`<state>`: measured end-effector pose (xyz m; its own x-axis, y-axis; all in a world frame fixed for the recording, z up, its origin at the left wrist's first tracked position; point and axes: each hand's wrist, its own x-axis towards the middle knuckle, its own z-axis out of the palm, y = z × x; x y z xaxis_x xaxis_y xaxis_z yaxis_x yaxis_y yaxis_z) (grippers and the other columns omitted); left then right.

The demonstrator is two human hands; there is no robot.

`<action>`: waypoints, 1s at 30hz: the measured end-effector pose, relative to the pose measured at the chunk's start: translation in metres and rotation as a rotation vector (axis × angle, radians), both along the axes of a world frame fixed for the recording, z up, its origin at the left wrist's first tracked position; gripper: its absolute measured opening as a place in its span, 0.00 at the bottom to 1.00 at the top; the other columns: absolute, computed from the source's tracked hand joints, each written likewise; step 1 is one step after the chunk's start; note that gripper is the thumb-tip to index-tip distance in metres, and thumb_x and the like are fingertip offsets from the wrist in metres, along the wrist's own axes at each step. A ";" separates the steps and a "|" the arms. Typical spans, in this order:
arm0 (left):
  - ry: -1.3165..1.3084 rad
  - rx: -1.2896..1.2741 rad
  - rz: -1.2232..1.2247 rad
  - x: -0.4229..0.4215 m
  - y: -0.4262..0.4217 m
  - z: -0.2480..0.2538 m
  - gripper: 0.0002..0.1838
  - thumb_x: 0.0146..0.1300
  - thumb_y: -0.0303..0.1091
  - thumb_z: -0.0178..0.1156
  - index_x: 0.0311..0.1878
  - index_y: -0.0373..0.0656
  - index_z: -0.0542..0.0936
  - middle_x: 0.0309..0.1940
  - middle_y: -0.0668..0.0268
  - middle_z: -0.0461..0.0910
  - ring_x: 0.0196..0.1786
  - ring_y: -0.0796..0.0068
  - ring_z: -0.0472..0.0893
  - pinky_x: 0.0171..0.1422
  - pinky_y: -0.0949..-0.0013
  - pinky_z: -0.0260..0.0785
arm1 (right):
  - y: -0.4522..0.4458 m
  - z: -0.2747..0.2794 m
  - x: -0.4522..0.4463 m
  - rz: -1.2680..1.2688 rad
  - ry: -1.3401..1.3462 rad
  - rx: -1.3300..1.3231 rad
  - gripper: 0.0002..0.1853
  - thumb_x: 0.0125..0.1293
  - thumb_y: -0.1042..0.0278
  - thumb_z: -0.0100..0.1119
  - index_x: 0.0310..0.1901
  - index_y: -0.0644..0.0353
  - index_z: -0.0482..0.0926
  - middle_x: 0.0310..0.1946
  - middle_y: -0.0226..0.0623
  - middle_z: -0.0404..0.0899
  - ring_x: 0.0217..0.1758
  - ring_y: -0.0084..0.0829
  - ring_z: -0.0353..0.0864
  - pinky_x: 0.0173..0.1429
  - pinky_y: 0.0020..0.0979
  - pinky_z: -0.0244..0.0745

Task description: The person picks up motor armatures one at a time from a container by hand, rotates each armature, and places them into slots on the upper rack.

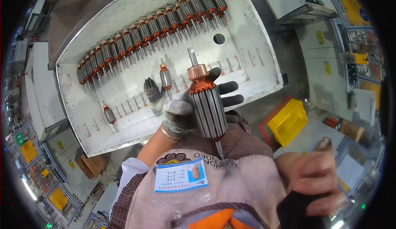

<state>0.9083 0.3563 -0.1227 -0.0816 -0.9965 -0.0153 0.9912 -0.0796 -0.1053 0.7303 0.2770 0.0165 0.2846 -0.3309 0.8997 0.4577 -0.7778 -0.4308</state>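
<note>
My left hand (180, 112), in a grey work glove with dark fingers, holds a motor armature (208, 112) close to the camera. The armature has a copper commutator, orange-red windings and a ridged steel core, its shaft pointing up. My fingers reach behind the core and show on its right side. At the lower right, my right hand (307, 179) is bare and blurred, fingers bent, beside something black (295, 208); whether it grips anything I cannot tell. Behind my left hand, a dark glove (153, 96) shows beside another armature (165, 77); whether a hand fills it is unclear.
A white box (123, 140) holds a long row of upright armatures (152, 26), with one more armature (109, 114) apart at the left. Its wall has a round hole (219, 38). A yellow bin (288, 121) stands to the right. A badge (181, 175) hangs on my apron.
</note>
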 end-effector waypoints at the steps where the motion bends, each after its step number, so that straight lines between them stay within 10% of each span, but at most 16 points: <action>1: -0.089 0.017 0.012 0.001 0.000 0.000 0.48 0.42 0.35 0.67 0.67 0.44 0.52 0.56 0.45 0.67 0.60 0.42 0.66 0.60 0.41 0.62 | -0.002 -0.001 0.001 0.013 -0.003 0.002 0.15 0.45 0.73 0.67 0.29 0.53 0.68 0.34 0.16 0.69 0.20 0.18 0.71 0.19 0.24 0.53; 4: -0.491 0.000 -0.074 0.017 0.011 -0.024 0.47 0.46 0.45 0.69 0.67 0.46 0.55 0.58 0.48 0.65 0.60 0.42 0.66 0.60 0.42 0.63 | -0.005 -0.003 0.006 0.029 0.015 0.020 0.12 0.49 0.72 0.65 0.30 0.53 0.69 0.34 0.17 0.69 0.20 0.18 0.71 0.19 0.24 0.54; 11: -0.128 0.256 -0.066 0.015 0.002 -0.027 0.43 0.42 0.35 0.68 0.62 0.39 0.58 0.49 0.48 0.72 0.52 0.48 0.75 0.54 0.53 0.72 | -0.016 -0.010 0.031 -0.037 0.082 0.057 0.12 0.50 0.73 0.63 0.30 0.53 0.67 0.34 0.19 0.69 0.19 0.18 0.70 0.19 0.26 0.54; 15: -0.407 0.299 -0.135 0.032 -0.003 -0.065 0.43 0.45 0.37 0.69 0.63 0.40 0.57 0.48 0.47 0.73 0.46 0.46 0.78 0.50 0.49 0.73 | -0.029 -0.024 0.040 -0.018 0.105 0.082 0.11 0.52 0.73 0.61 0.29 0.53 0.65 0.32 0.20 0.68 0.17 0.19 0.69 0.19 0.26 0.54; 19: -0.883 0.518 0.052 0.094 -0.062 -0.093 0.32 0.54 0.46 0.62 0.56 0.38 0.64 0.40 0.57 0.76 0.36 0.64 0.80 0.45 0.63 0.76 | -0.040 -0.035 0.042 0.026 0.183 0.178 0.08 0.56 0.73 0.56 0.29 0.53 0.65 0.29 0.20 0.67 0.16 0.20 0.70 0.19 0.26 0.54; 24: -1.633 0.911 -0.012 0.209 -0.179 -0.192 0.44 0.42 0.48 0.70 0.59 0.33 0.61 0.49 0.54 0.73 0.53 0.61 0.72 0.55 0.62 0.66 | -0.031 -0.051 0.074 -0.308 -0.022 0.324 0.11 0.57 0.75 0.51 0.24 0.52 0.60 0.23 0.22 0.62 0.12 0.21 0.63 0.21 0.25 0.53; 25: -1.698 0.854 0.028 0.230 -0.200 -0.223 0.36 0.47 0.42 0.69 0.55 0.35 0.64 0.41 0.59 0.76 0.42 0.67 0.77 0.36 0.67 0.73 | -0.029 -0.052 0.075 -0.372 -0.028 0.340 0.11 0.58 0.75 0.49 0.23 0.52 0.59 0.23 0.22 0.61 0.12 0.21 0.62 0.21 0.24 0.52; 30: -1.992 1.149 -0.082 0.262 -0.261 -0.260 0.53 0.42 0.51 0.68 0.65 0.30 0.53 0.63 0.44 0.60 0.66 0.54 0.61 0.68 0.64 0.53 | -0.027 -0.057 0.083 -0.668 0.193 0.346 0.10 0.62 0.74 0.40 0.23 0.53 0.57 0.20 0.21 0.58 0.11 0.19 0.58 0.23 0.20 0.50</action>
